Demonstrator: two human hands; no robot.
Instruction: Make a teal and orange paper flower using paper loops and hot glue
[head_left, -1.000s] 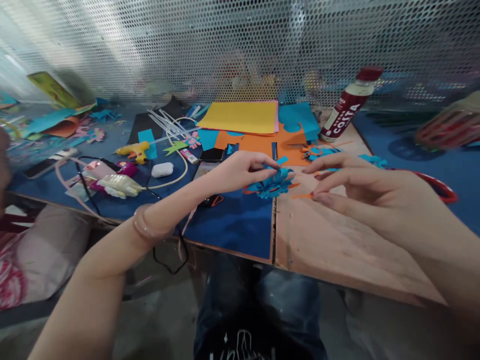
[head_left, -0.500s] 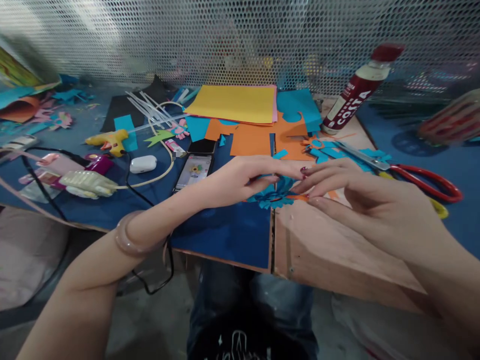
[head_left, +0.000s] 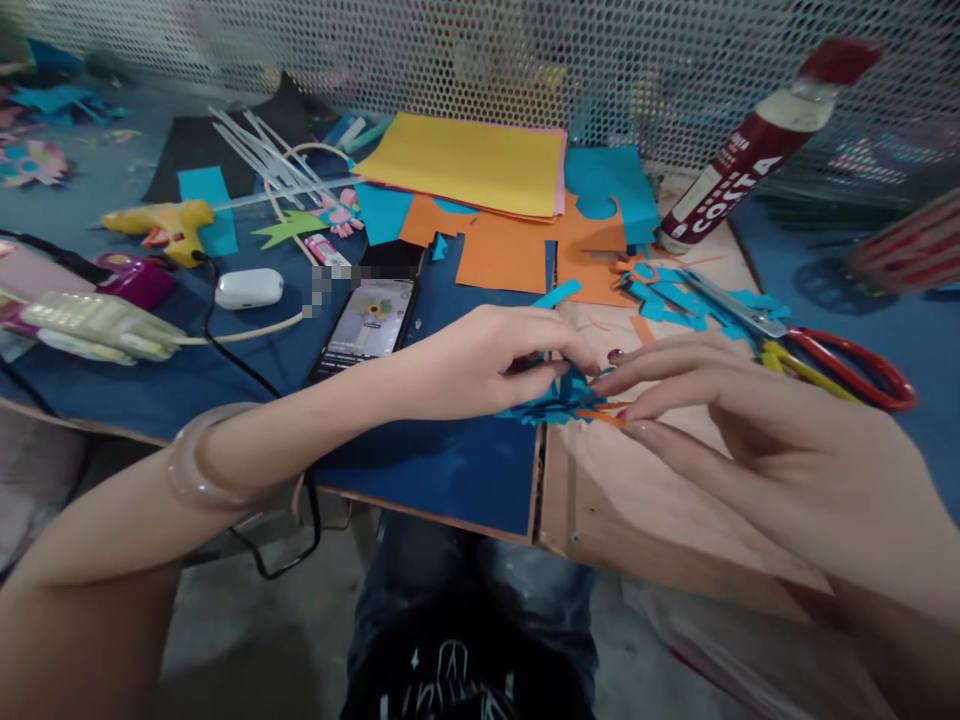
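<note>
A blue, fringed paper flower (head_left: pixel 553 409) is sitting between the two hands, over the seam where a blue tabletop (head_left: pixel 450 470) is meeting a bare wooden board (head_left: pixel 630 495). It is showing nearly edge-on, its longer side running left to right, and narrow orange paper strips (head_left: pixel 598 415) are sticking out of its right end towards the right hand (head_left: pixel 750 430). That line from flower to strips to right fingertips is the key relation: the left hand (head_left: pixel 499 360) is arching over the flower's far left side, seemingly gripping it between thumb and fingers, while the right hand appears to be pinching the strips' free ends. Both hands are equally close.

The left fingers are hiding the flower's middle and far side, so where the strips are joining it cannot be made out, nor whether the flower is touching the table.

Just beyond, a short blue paper strip (head_left: pixel 557 293) is lying before a cut orange paper sheet (head_left: pixel 502 260). To the right, metal scissors with red and yellow handles (head_left: pixel 855 365) are lying beyond the right hand, partly covered by it. To the left, the left forearm is overlapping a black smartphone (head_left: pixel 369 320); at the far right, a red-striped container (head_left: pixel 911 245) is blurring and being cut off by the edge
</note>
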